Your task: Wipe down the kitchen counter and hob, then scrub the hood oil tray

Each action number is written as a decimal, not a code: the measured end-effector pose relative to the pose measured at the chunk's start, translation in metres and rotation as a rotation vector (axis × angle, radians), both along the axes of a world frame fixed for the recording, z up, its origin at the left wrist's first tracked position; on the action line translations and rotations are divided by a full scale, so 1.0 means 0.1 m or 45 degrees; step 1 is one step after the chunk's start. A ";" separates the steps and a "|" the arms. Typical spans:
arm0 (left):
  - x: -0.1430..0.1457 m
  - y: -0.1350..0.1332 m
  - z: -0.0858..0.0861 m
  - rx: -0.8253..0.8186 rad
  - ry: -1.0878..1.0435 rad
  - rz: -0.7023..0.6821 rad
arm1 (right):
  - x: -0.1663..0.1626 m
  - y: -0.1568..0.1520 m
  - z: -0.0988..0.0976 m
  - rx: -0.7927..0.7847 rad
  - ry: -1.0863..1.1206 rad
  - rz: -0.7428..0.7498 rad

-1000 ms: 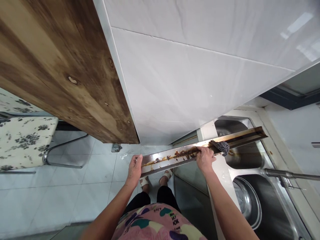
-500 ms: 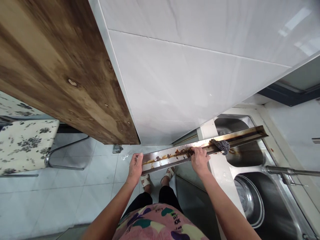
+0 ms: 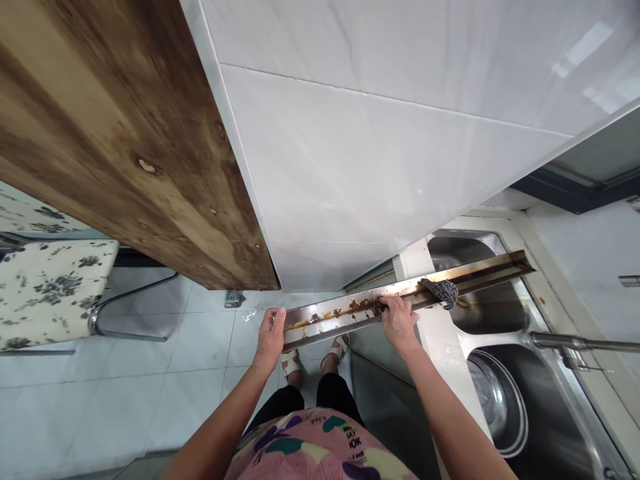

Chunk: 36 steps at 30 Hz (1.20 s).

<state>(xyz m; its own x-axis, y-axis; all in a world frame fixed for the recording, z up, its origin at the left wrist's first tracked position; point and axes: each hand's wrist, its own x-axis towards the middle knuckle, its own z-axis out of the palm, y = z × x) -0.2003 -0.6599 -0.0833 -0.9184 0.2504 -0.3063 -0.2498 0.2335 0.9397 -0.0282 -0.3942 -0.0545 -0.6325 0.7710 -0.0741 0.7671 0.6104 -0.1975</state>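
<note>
A long, narrow metal trough (image 3: 345, 315), smeared with brown grease and dark clumps along its channel, stretches from in front of my body to over the sink. My left hand (image 3: 270, 341) is closed round its left end. Farther along, my right hand (image 3: 399, 323) grips the near edge, its fingertips reaching into the greasy channel; what the underside of that hand does is hidden. A dark grey mesh scouring pad (image 3: 443, 292) rests in the trough just right of my right hand and droops over the near rim.
At right is a double steel sink (image 3: 550, 407) with a metal bowl (image 3: 497, 400) in the nearer basin and a faucet (image 3: 565, 341). A white tiled wall (image 3: 375, 167) and a wooden panel (image 3: 135, 133) rise ahead. A flowered chair (image 3: 55, 293) stands at left.
My hands, the trough and the scouring pad have barely moved; the right hand has slid very slightly left. The camera has tilted a little.
</note>
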 end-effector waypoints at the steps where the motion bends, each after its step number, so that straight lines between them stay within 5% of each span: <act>1: 0.00 0.00 0.00 0.001 0.006 -0.001 | 0.02 0.04 0.00 0.008 0.021 -0.014; 5: -0.01 0.00 0.00 0.003 0.007 0.009 | 0.04 0.15 0.01 0.060 0.018 -0.118; 12: 0.02 0.01 0.05 0.015 -0.012 0.009 | -0.09 -0.19 0.02 -0.032 -0.012 0.014; 20: 0.03 0.01 0.01 0.035 -0.028 0.014 | 0.00 0.05 0.10 -0.010 -0.082 -0.051; 28: 0.01 0.01 -0.01 0.029 -0.018 0.021 | -0.14 -0.27 0.01 0.003 -0.034 0.080; 36: 0.01 0.01 -0.01 0.015 -0.019 0.017 | -0.12 -0.21 0.04 -0.006 -0.020 0.041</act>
<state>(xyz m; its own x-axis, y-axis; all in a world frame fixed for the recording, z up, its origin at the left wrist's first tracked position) -0.1988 -0.6586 -0.0840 -0.9170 0.2417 -0.3172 -0.2670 0.2188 0.9385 -0.0406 -0.4154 -0.0506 -0.6561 0.7496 -0.0874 0.7498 0.6342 -0.1886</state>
